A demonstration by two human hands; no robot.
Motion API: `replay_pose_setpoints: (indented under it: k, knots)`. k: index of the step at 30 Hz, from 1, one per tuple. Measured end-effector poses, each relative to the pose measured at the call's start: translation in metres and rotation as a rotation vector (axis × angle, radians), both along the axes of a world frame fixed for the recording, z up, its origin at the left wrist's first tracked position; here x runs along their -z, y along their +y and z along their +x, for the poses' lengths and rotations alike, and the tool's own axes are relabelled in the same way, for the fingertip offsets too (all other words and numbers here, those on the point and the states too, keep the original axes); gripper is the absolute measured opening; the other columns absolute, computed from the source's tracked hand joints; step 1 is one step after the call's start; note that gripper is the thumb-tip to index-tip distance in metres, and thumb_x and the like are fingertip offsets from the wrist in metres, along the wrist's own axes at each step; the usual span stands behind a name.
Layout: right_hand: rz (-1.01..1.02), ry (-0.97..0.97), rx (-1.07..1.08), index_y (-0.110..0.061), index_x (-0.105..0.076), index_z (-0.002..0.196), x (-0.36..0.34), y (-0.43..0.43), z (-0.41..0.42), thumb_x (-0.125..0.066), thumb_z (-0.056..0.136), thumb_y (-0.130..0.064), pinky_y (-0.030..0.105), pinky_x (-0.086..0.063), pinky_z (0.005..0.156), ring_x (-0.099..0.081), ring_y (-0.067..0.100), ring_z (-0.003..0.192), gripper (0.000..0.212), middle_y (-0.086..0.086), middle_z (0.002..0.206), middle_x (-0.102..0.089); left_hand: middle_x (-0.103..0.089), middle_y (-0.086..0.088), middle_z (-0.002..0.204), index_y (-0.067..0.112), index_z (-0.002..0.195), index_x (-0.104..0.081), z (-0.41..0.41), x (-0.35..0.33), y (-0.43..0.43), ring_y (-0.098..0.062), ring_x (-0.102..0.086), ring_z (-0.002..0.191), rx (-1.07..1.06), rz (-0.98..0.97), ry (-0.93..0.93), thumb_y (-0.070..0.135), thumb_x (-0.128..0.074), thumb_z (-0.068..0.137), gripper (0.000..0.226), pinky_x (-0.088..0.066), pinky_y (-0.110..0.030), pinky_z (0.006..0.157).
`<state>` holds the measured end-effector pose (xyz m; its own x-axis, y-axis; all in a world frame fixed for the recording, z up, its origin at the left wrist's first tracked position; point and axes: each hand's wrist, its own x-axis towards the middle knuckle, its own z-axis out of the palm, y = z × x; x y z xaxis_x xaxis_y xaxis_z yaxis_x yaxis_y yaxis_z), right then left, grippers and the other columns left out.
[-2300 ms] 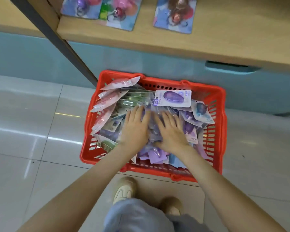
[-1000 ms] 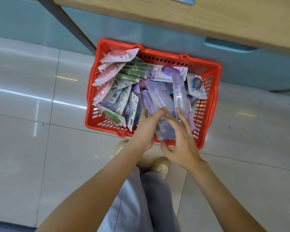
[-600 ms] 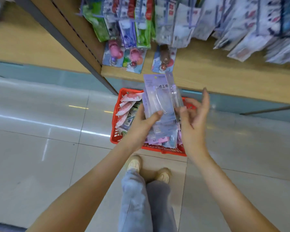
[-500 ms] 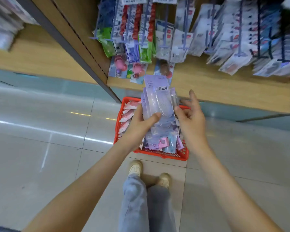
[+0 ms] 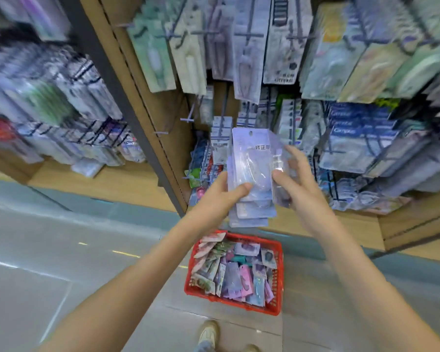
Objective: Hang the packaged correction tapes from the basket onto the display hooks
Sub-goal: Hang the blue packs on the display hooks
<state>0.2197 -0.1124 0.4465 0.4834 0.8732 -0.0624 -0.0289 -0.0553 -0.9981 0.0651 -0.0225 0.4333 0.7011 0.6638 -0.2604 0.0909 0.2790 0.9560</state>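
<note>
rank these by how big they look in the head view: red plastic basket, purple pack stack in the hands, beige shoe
1. red plastic basket
2. stack of purple correction tape packs: only slightly smaller in view, and nearer the camera, so this order is unsure
3. beige shoe: clearly smallest

Both bare forearms extended forward and upward, converging, left hand (image 5: pixel 220 196) gripping a stack of packets (image 5: pixel 249 161) from its left side, thumb laid across the front, right hand (image 5: pixel 299 184) at the right edge, thumb in front, fingers spread behind, pinching.
</note>
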Motion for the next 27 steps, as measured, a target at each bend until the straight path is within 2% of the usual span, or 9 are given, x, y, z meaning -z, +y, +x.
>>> replay_pose_setpoints:
  k: [2,4,5,7,12,16,20,23,27]
  knots:
    - [0.047,-0.069,-0.069,-0.053,-0.038,0.132,-0.043,-0.01,0.003,-0.057,0.097,-0.023,0.023,-0.044,0.093,-0.049,-0.015,0.109,0.05,-0.032,0.129,-0.04,-0.063,-0.008,0.13,0.009,0.136,-0.045,0.002,-0.04,-0.006,-0.027,-0.062,0.117,0.021,0.061,-0.037,0.025,-0.064,0.093,0.049,-0.049,-0.046,0.099]
    - [0.091,-0.229,-0.13,-0.054,-0.035,0.134,-0.083,-0.018,0.009,-0.054,0.098,-0.02,0.015,-0.034,0.101,-0.034,-0.026,0.114,0.053,-0.03,0.135,-0.033,-0.068,-0.005,0.122,0.011,0.128,-0.05,0.004,-0.077,-0.012,-0.024,-0.065,0.11,0.031,0.123,-0.076,0.016,-0.059,0.096,0.034,-0.052,-0.042,0.094]
    - [0.104,-0.316,-0.15,-0.054,-0.033,0.135,-0.105,-0.022,0.01,-0.053,0.098,-0.02,0.008,-0.031,0.096,-0.032,-0.029,0.109,0.054,-0.025,0.134,-0.033,-0.071,0.0,0.115,0.014,0.122,-0.053,0.004,-0.098,-0.016,-0.02,-0.067,0.106,0.042,0.15,-0.105,0.013,-0.057,0.097,0.025,-0.054,-0.041,0.091]
    - [0.118,-0.46,-0.164,-0.057,-0.028,0.134,-0.147,-0.029,0.011,-0.055,0.095,-0.028,0.001,-0.029,0.084,-0.036,-0.021,0.099,0.056,-0.014,0.122,-0.037,-0.073,0.004,0.106,0.019,0.113,-0.055,0.004,-0.136,-0.02,-0.017,-0.068,0.1,0.052,0.214,-0.145,0.007,-0.052,0.098,0.019,-0.055,-0.039,0.091]
    - [0.201,-0.699,-0.11,-0.054,-0.023,0.137,-0.24,-0.032,0.011,-0.05,0.077,-0.041,-0.002,-0.027,0.076,-0.036,-0.016,0.079,0.068,-0.013,0.096,-0.029,-0.064,-0.006,0.125,0.02,0.123,-0.049,0.004,-0.226,-0.018,-0.023,-0.064,0.112,0.006,0.397,-0.199,0.017,-0.06,0.095,0.03,-0.05,-0.047,0.099]
    - [0.279,-0.816,-0.06,-0.053,-0.025,0.143,-0.3,-0.029,0.017,-0.06,0.09,-0.033,-0.001,-0.031,0.075,-0.039,-0.005,0.08,0.066,-0.014,0.097,-0.028,-0.063,-0.001,0.127,0.021,0.129,-0.047,0.008,-0.288,-0.01,-0.018,-0.064,0.113,0.007,0.542,-0.244,0.022,-0.062,0.095,0.037,-0.051,-0.044,0.098]
    - [0.338,-0.949,0.038,-0.054,-0.024,0.142,-0.349,-0.023,0.026,-0.058,0.095,-0.024,-0.004,-0.027,0.076,-0.036,-0.013,0.085,0.065,-0.019,0.097,-0.026,-0.065,0.001,0.123,0.025,0.124,-0.051,0.022,-0.338,0.002,-0.016,-0.065,0.11,0.011,0.643,-0.303,0.025,-0.064,0.093,0.033,-0.052,-0.044,0.096]
    - [0.385,-1.013,0.146,-0.05,-0.027,0.144,-0.38,-0.015,0.032,-0.059,0.094,-0.023,-0.006,-0.026,0.077,-0.037,-0.014,0.084,0.065,-0.013,0.099,-0.027,-0.068,0.002,0.118,0.027,0.116,-0.053,0.036,-0.369,0.014,-0.015,-0.068,0.105,0.049,0.656,-0.387,0.021,-0.062,0.094,0.025,-0.055,-0.038,0.092]
    - [0.426,-1.088,0.296,-0.045,-0.025,0.148,-0.42,0.0,0.043,-0.058,0.092,-0.026,0.0,-0.032,0.074,-0.04,-0.006,0.087,0.068,-0.003,0.112,-0.027,-0.068,-0.002,0.121,0.018,0.129,-0.051,0.052,-0.403,0.037,-0.02,-0.066,0.109,0.038,0.684,-0.482,0.023,-0.063,0.093,0.038,-0.052,-0.043,0.095]
